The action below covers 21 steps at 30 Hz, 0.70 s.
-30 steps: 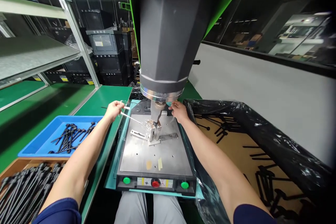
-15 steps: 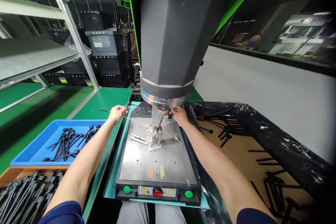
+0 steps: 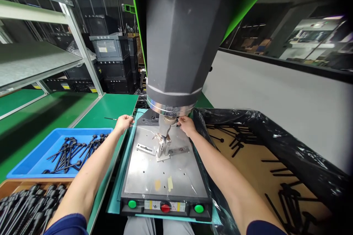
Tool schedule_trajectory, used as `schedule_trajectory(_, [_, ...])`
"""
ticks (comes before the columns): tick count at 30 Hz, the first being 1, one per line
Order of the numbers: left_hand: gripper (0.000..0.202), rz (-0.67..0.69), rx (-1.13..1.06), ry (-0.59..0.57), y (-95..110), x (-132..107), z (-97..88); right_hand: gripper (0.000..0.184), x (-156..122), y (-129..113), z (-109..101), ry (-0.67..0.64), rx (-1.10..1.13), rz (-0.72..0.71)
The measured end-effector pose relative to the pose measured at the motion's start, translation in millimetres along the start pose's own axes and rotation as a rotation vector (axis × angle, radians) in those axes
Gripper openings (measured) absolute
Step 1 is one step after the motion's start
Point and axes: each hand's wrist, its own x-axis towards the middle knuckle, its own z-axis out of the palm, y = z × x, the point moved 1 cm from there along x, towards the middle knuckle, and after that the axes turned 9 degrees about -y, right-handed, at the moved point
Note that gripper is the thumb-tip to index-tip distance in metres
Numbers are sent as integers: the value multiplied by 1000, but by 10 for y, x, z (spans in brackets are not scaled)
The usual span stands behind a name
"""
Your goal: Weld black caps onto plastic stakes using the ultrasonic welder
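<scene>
A big dark press head (image 3: pixel 176 40) hangs over a steel base plate (image 3: pixel 165 172), its horn down on a small metal fixture (image 3: pixel 163 146). My left hand (image 3: pixel 124 123) is closed at the plate's far left corner, pinching the edge of a clear plastic film (image 3: pixel 146 131) that stretches toward the fixture. Just right of the horn, my right hand (image 3: pixel 186 125) is closed at the far side of the plate, fingers curled on the film's other end as far as I can see.
The machine's front panel has two green buttons (image 3: pixel 132 203) (image 3: pixel 198 208) and a red one (image 3: pixel 165 208). At left, a blue tray (image 3: pixel 30 161) holds several black rods; a brown box (image 3: pixel 24 200) holds more. On the right is a cardboard bin lined with black plastic (image 3: pixel 275 147).
Both hands stay at the back of the plate. The film has been drawn tighter across the fixture, and my view has shifted slightly.
</scene>
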Motion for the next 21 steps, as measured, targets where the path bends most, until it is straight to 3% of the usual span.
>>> schedule_trajectory(14, [32, -66, -12, -17, -58, 0, 56, 17, -7, 35, 10, 9, -84, 28])
schedule_trajectory(18, [37, -115, -15, -13, -72, -44, -2, 23, -52, 42, -65, 18, -92, 93])
schedule_trajectory(21, [36, -69, -39, 23, -62, -83, -85, 27, -114, 92, -157, 51, -85, 143])
